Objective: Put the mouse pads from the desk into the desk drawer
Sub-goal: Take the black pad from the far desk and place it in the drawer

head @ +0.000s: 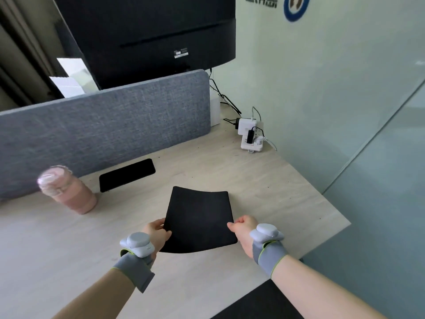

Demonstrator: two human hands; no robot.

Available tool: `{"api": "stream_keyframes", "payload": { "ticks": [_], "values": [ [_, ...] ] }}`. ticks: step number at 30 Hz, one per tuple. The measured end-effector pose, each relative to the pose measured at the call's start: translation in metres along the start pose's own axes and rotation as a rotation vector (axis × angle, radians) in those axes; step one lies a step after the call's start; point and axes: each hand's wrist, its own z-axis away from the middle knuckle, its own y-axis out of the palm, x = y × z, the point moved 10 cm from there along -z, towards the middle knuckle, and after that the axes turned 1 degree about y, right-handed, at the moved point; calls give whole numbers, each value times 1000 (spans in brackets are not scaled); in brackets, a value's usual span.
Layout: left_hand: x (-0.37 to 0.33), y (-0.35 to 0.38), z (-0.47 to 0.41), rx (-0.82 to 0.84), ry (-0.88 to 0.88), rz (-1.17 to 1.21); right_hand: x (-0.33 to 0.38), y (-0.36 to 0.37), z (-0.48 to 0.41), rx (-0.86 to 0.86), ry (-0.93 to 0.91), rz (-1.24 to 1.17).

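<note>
A black square mouse pad (199,218) is held a little above the light wooden desk (264,187), slightly bowed. My left hand (156,233) pinches its left edge and my right hand (245,231) pinches its right edge. A second black mouse pad (127,172), smaller and oblong, lies flat on the desk farther back, just in front of the grey partition. No drawer shows in this view.
A pink bottle (69,192) stands at the left near the grey fabric partition (103,130). A white power strip (251,139) with plugs and cables lies at the back right. A black monitor (149,35) rises behind the partition. A dark shape (264,302) shows below the desk's front edge.
</note>
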Motion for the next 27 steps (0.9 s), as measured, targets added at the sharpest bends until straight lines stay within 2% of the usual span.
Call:
{"api": "stream_keyframes", "payload": {
  "ticks": [8,12,15,21,27],
  "values": [
    [35,-158,93,-113,67,9,18,107,128,147,-38,-151],
    [87,-248,137,-107,41,32,7,184,188,147,-51,-146],
    [135,-330,192,-109,75,93,-4,255,274,205,-54,-123],
    [200,-407,236,-154,36,190,-10,317,367,238,-95,-84],
    [247,-435,258,-203,-21,305,-28,352,406,267,-96,31]
  ]
}}
